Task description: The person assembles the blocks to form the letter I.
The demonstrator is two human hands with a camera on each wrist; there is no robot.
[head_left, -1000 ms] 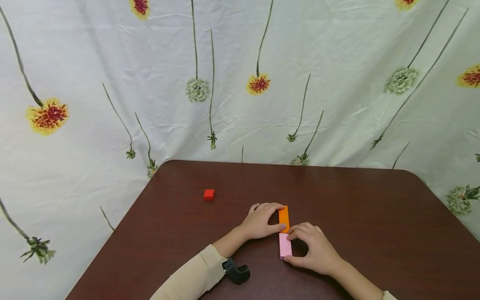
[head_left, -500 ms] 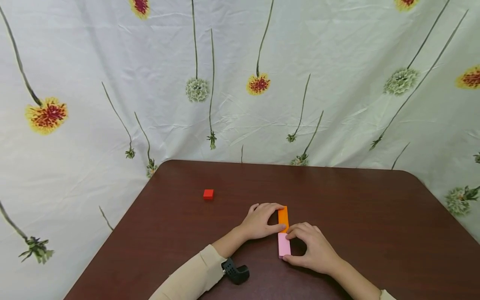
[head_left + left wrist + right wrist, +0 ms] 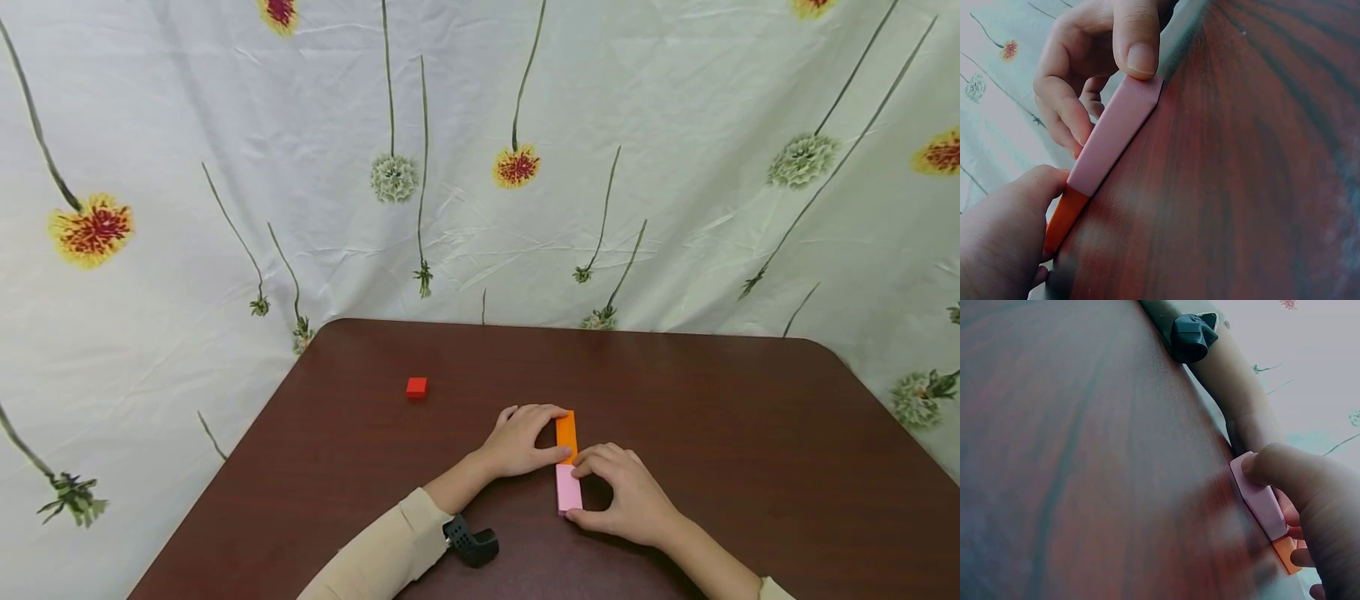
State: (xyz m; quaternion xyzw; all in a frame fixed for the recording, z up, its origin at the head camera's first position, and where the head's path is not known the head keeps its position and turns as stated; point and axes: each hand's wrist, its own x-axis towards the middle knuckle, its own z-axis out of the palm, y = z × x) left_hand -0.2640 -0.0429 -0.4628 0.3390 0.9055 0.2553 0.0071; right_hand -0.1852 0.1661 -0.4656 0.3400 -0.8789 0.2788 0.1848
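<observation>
An orange block (image 3: pixel 566 435) and a pink block (image 3: pixel 568 490) lie end to end in one line on the dark red-brown table. My left hand (image 3: pixel 522 442) grips the orange block from the left, its thumb near the join and its fingertips at the far end. From the right, my right hand (image 3: pixel 626 497) holds the pink block by its two ends, thumb at the near end. In the left wrist view the pink block (image 3: pixel 1113 134) meets the orange block (image 3: pixel 1066 215) end to end. The right wrist view shows the thumb against the near end of the pink block (image 3: pixel 1260 499).
A small red block (image 3: pixel 417 387) sits farther back on the table (image 3: pixel 675 400), left of the hands. Behind the table hangs a white cloth (image 3: pixel 480 208) with printed flowers. A black wrist device (image 3: pixel 472 543) is on the left forearm.
</observation>
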